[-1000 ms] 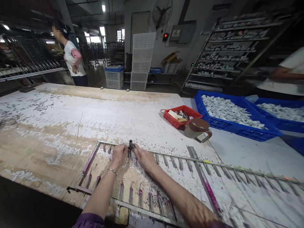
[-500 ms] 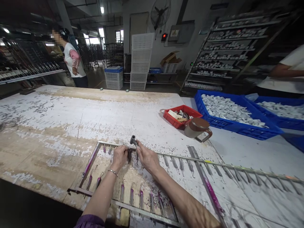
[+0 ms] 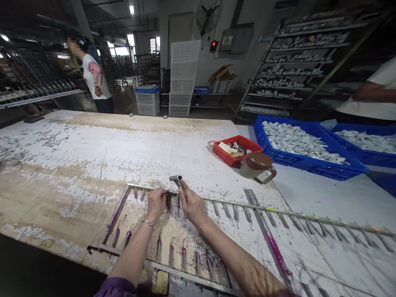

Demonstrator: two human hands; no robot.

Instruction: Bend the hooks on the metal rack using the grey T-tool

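Metal tube piece (image 3: 176, 179): short, grey, pinched at its lower end by the right hand (image 3: 192, 204), sticking up and tilted left just above the far rail of the hook rack (image 3: 198, 198). Right hand fingers closed round it, thumb side up.

Left hand (image 3: 156, 203) just beside it, fingers curled down onto the same rail, pinching at a dark hook (image 3: 168, 201) there; can't tell how tight. Bracelet (image 3: 147, 223) on that wrist.

Rack lies flat on the bench (image 3: 93, 152), near edge, two long rails with rows of purple-tinted hooks (image 3: 183, 255) hanging between. Bench top is worn, white paint flaked.

Farther right on the bench: red tray (image 3: 235, 150) with scraps, brown-lidded jug (image 3: 257, 166) touching its near corner, blue crates (image 3: 306, 148) full of pale small parts.

Other people: one standing past the far left of the bench (image 3: 93, 78), another's arm and pale shirt at far right (image 3: 375, 93).
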